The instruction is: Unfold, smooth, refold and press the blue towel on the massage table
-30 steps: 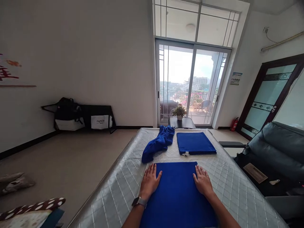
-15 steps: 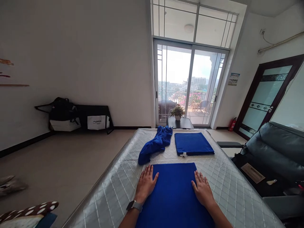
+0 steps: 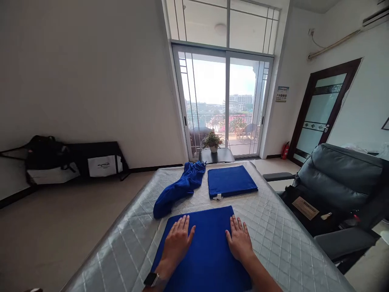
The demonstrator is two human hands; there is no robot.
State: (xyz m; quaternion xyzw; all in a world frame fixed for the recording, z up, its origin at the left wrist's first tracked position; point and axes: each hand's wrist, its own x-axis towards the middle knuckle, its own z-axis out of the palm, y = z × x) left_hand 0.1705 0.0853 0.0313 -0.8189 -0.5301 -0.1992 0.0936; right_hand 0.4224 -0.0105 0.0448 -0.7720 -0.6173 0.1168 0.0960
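A folded blue towel (image 3: pixel 206 251) lies flat on the table's near end. My left hand (image 3: pixel 177 242) rests palm down on its left part, fingers spread, with a watch on that wrist. My right hand (image 3: pixel 240 239) presses flat on the towel's right part, fingers stretched out too. Farther up the table sits a second blue towel (image 3: pixel 231 180), folded into a neat square with a white tag at its near edge. To its left lies a crumpled blue towel (image 3: pixel 179 187), unfolded and bunched.
The table wears a grey quilted cover (image 3: pixel 273 235). A dark leather armchair (image 3: pixel 337 190) stands close on the right. Beyond the table's far end a small black table holds a potted plant (image 3: pixel 212 142) before glass sliding doors. Bags (image 3: pixel 60 160) lean against the left wall.
Both hands have slid inward from the towel's side edges onto its surface. The view has swung to the right, shifting everything leftward in the picture.
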